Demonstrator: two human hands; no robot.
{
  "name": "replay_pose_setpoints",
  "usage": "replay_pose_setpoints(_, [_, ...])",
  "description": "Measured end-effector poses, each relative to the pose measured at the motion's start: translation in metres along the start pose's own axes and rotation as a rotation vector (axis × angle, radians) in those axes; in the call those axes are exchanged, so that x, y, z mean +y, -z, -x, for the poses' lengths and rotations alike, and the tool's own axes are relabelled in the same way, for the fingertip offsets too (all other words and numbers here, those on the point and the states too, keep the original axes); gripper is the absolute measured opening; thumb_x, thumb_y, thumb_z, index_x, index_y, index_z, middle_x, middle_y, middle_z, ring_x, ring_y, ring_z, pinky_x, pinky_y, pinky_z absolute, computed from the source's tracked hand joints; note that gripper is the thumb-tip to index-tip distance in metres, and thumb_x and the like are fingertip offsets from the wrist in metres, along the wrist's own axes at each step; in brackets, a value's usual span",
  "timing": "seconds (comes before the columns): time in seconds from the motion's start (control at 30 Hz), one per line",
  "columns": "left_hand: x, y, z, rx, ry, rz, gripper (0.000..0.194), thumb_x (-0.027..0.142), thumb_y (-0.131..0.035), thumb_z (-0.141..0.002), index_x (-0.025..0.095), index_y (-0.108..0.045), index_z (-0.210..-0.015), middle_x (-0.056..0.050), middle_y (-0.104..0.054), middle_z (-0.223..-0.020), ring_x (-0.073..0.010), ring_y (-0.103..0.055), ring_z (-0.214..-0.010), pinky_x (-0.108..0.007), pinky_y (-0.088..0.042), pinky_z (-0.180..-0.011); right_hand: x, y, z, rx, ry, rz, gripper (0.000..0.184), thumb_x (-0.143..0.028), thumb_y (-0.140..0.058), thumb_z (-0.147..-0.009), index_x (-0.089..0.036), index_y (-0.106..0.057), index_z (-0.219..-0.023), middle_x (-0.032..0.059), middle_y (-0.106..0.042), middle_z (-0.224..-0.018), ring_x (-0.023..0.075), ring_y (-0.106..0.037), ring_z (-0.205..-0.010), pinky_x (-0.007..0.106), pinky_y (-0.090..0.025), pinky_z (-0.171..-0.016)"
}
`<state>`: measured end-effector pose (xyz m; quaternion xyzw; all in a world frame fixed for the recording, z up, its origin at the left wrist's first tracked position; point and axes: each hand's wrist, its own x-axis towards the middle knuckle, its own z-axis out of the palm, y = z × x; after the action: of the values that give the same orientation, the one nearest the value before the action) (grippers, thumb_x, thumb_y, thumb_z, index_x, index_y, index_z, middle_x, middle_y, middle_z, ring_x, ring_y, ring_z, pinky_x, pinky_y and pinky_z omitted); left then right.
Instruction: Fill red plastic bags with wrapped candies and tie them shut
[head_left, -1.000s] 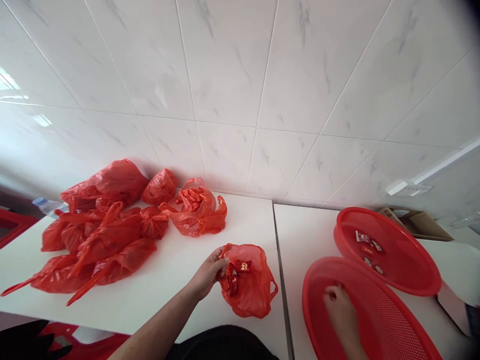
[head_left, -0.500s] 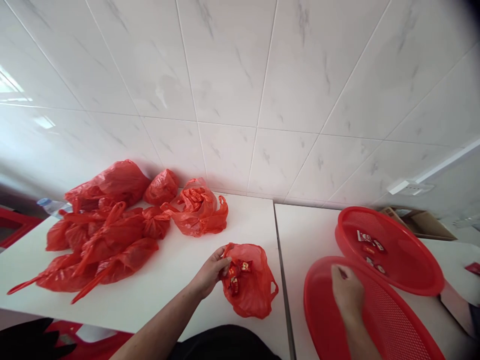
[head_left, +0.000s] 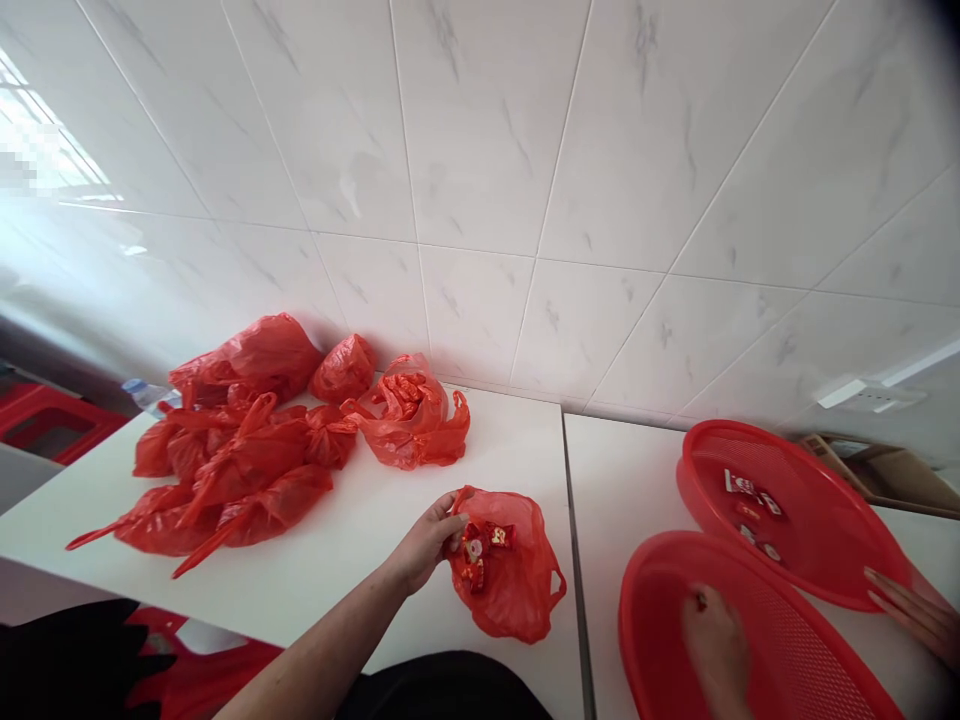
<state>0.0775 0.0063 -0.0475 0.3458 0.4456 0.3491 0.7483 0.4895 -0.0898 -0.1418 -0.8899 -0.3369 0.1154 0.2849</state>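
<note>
My left hand [head_left: 433, 540] pinches the rim of a thin red plastic bag [head_left: 517, 590] lying with its mouth open on the white table. Several small red-wrapped candies [head_left: 501, 537] rest inside the bag, close to my fingers. Over the near red plastic basket [head_left: 651, 580] is my right hand [head_left: 716, 635], curled closed and smeared by motion. A small dark spot shows at its fingers, too blurred to name. Farther back, a second red basket [head_left: 810, 500] has a few wrapped candies [head_left: 752, 490] on its bottom.
Tied red bags [head_left: 247, 460] are heaped on the left, beside a loose bundle of red bags [head_left: 412, 420]. A plastic bottle [head_left: 146, 393] stands behind them. Another person's hand [head_left: 911, 610] touches the far basket's rim. A cardboard box [head_left: 877, 470] sits by the wall.
My right hand has moved slightly toward me within the near basket. One more candy face shows in the bag. Another person's hand has appeared at the far basket. The view has shifted.
</note>
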Motion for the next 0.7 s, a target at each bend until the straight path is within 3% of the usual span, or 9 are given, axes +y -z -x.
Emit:
replay_pose_setpoints(0.07, [0.000,0.001,-0.001,0.018,-0.002,-0.001,0.047,0.027,-0.064,-0.071,0.022,-0.057,-0.117,0.008,-0.039,-0.057,-0.0072,-0.030,-0.052,-0.021,-0.027,-0.056,-0.027,0.003,0.012,0.007,0.087,0.003,0.029,-0.040,-0.040,-0.076,-0.024,-0.057,-0.093,0.0144,-0.062,-0.100,0.0329,-0.058,-0.087,0.046,-0.046,-0.070])
replay_pose_setpoints(0.17, [0.001,0.001,-0.003,0.023,-0.001,0.006,0.044,0.025,-0.063,-0.071,0.022,-0.058,-0.115,0.008,-0.039,-0.057,-0.0072,-0.030,-0.052,-0.021,-0.027,-0.055,-0.080,0.005,0.049,-0.023,0.256,-0.192,0.028,-0.040,-0.040,-0.081,-0.021,-0.054,-0.097,0.0138,-0.061,-0.111,0.0298,-0.057,-0.099,0.042,-0.047,-0.081])
replay_pose_setpoints(0.3, [0.004,-0.002,-0.002,0.004,-0.013,0.024,0.037,0.024,-0.064,-0.071,0.021,-0.059,-0.108,0.008,-0.040,-0.057,-0.0069,-0.030,-0.052,-0.021,-0.027,-0.056,-0.141,-0.006,0.105,-0.314,0.542,-0.429,0.017,-0.034,-0.040,-0.088,-0.023,-0.053,-0.089,0.0110,-0.059,-0.119,0.0247,-0.054,-0.114,0.039,-0.045,-0.092])
replay_pose_setpoints(0.4, [0.008,-0.005,0.001,-0.009,-0.015,0.023,0.034,0.024,-0.065,-0.070,0.020,-0.059,-0.103,0.008,-0.040,-0.057,-0.0067,-0.030,-0.051,-0.022,-0.026,-0.055,-0.159,-0.023,0.121,-0.444,0.626,-0.379,0.018,-0.033,-0.045,-0.086,-0.025,-0.056,-0.099,0.0084,-0.053,-0.130,0.0244,-0.049,-0.122,0.041,-0.046,-0.095])
replay_pose_setpoints(0.47, [0.010,-0.005,0.003,-0.014,-0.016,0.023,0.031,0.025,-0.065,-0.070,0.019,-0.059,-0.100,0.008,-0.039,-0.056,-0.0066,-0.030,-0.050,-0.022,-0.026,-0.055,-0.156,-0.037,0.119,-0.424,0.581,-0.343,0.031,-0.034,-0.048,-0.083,-0.024,-0.054,-0.112,0.0091,-0.048,-0.136,0.0262,-0.043,-0.128,0.044,-0.045,-0.098])
replay_pose_setpoints(0.57, [0.009,-0.003,0.004,-0.029,-0.032,0.041,0.024,0.025,-0.065,-0.070,0.019,-0.057,-0.092,0.007,-0.040,-0.057,-0.0066,-0.030,-0.051,-0.022,-0.026,-0.055,-0.138,-0.059,0.108,-0.400,0.381,-0.343,0.048,-0.032,-0.048,-0.078,-0.019,-0.048,-0.125,0.0133,-0.048,-0.137,0.0282,-0.040,-0.131,0.047,-0.041,-0.101])
replay_pose_setpoints(0.7, [0.006,-0.003,0.002,-0.035,-0.038,0.040,0.027,0.023,-0.066,-0.070,0.020,-0.057,-0.096,0.008,-0.040,-0.058,-0.0065,-0.030,-0.051,-0.022,-0.026,-0.055,-0.110,-0.079,0.109,-0.562,0.013,-0.467,0.056,-0.031,-0.053,-0.069,-0.016,-0.050,-0.123,0.0169,-0.054,-0.131,0.0291,-0.054,-0.118,0.043,-0.049,-0.089])
